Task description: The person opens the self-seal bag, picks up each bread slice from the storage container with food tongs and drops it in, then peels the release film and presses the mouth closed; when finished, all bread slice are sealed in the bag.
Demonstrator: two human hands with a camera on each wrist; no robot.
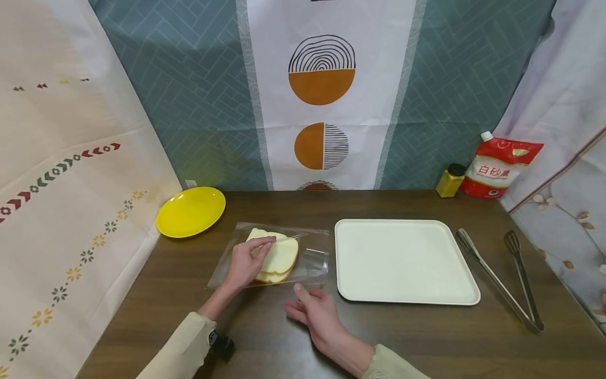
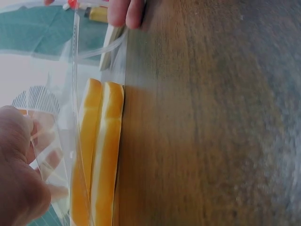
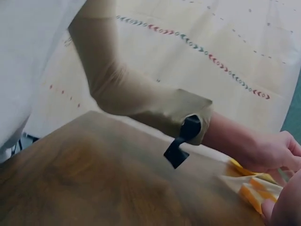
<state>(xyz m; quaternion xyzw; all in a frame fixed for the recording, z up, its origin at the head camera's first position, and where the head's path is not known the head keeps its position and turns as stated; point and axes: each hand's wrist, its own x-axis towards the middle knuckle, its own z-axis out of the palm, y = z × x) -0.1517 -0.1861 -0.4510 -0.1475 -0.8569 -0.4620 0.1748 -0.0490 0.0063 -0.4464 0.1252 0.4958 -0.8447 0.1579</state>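
Note:
Two slices of bread (image 1: 279, 255) lie stacked inside a clear plastic bag (image 1: 314, 258) on the table. Over the slices, my left hand (image 1: 246, 262) pinches the bag's upper film. The left wrist view shows that film lifted above the crusts (image 2: 107, 141), with some fingers visible through it. My right hand (image 1: 322, 318) is off the bag's near right corner, fingers loosely bent and holding nothing. Its fingertips (image 2: 121, 13) show at the top of the left wrist view.
Left of the bag is a yellow plate (image 1: 191, 212), and to its right a white tray (image 1: 402, 263). Metal tongs (image 1: 502, 284) lie beyond the tray. A yellow jar (image 1: 451, 180) with a black lid and a red-and-white pouch (image 1: 497, 167) stand at the back right.

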